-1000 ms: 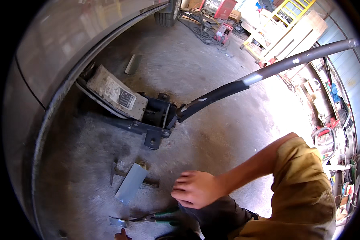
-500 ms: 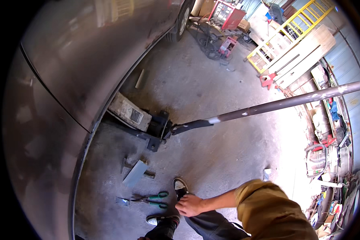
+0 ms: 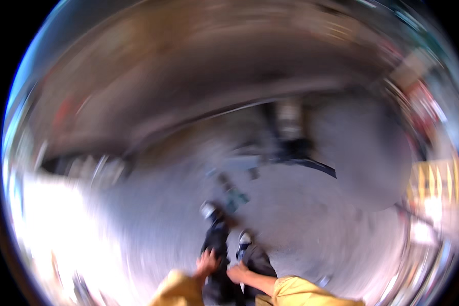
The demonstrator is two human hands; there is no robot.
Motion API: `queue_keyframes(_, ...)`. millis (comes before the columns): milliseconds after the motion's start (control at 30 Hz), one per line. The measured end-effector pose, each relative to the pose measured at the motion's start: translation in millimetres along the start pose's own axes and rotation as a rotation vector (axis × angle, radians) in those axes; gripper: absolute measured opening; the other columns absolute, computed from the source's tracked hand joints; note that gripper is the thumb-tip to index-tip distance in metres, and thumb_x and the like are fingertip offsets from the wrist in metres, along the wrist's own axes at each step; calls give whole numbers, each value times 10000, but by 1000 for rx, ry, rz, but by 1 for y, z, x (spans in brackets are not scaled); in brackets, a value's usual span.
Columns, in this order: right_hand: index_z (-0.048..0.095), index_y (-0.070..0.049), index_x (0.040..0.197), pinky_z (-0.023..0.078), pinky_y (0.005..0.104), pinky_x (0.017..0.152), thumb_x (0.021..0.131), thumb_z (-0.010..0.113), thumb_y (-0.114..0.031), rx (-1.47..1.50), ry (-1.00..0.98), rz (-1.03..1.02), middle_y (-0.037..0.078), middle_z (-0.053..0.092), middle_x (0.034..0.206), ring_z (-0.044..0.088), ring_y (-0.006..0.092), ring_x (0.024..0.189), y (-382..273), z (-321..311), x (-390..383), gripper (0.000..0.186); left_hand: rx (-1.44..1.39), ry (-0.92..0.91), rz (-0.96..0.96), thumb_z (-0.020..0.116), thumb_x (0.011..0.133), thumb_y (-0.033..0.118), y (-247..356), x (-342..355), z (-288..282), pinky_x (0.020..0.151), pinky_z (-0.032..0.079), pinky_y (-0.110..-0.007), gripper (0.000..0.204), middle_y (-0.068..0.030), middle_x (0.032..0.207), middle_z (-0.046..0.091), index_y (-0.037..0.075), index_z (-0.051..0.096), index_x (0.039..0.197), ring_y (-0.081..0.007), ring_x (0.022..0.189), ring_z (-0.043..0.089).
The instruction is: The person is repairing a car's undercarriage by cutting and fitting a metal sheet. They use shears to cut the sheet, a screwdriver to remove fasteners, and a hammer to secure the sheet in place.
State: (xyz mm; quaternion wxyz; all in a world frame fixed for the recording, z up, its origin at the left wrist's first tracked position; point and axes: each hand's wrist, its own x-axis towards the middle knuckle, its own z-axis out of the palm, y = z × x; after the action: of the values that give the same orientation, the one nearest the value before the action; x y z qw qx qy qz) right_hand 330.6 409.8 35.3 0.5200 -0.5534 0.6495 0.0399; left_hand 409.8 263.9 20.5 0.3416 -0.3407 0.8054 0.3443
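The head view is smeared by motion. My left hand (image 3: 207, 262) lies on my left leg, its fingers somewhat spread, with nothing seen in it. Over my right leg is my right hand (image 3: 237, 273); blur hides how its fingers are set. Both sleeves are yellow-tan. On the floor beyond my shoes are green-handled snips (image 3: 236, 199), touched by neither hand. A flat grey sheet piece (image 3: 240, 163) lies farther off. Past it a floor jack (image 3: 289, 125) reaches to the car's lower edge, its dark handle (image 3: 316, 164) extending right.
The dark car body (image 3: 214, 66) spans the far side. At the right stand a yellow ladder (image 3: 436, 181) and a red box-like item (image 3: 422, 106). Blurred clutter lines the right rim. Bright light washes out the floor at left.
My view has swung left, so the car now stretches across the top and the jack sits right of centre. My left hand has come into view; the right hand stays at my leg.
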Motion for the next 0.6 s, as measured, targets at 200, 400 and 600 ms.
queue_keyframes(200, 682, -72, 1022, 486, 438, 821, 846, 547, -332, -97, -399, -195, 125, 675, 1022, 639, 331, 950, -19, 50, -53, 341, 178, -106, -123, 497, 871, 430, 1, -132, 41, 936, 327, -588, 507, -127, 1350, 423, 113, 505, 1267, -333, 1257, 375)
queue_keyframes(400, 681, 11, 910, 500, 275, 705, 850, 560, -128, 704, 163, 11, 93, 697, 830, 663, 195, 786, 30, 46, -135, 194, -124, -121, -121, 500, 863, 446, -1, -244, 134, 908, 329, -599, 398, -72, 1218, 548, 170, 623, 1122, -273, 1203, 439)
queue_keyframes(600, 651, -42, 707, 462, 417, 622, 822, 595, -297, 199, 358, 102, 103, 653, 743, 606, 209, 632, 81, 9, -110, 285, -615, -180, -104, 486, 863, 456, -8, -253, 274, 940, 297, -547, 403, -5, 1243, 563, 273, 592, 1206, -245, 1230, 436)
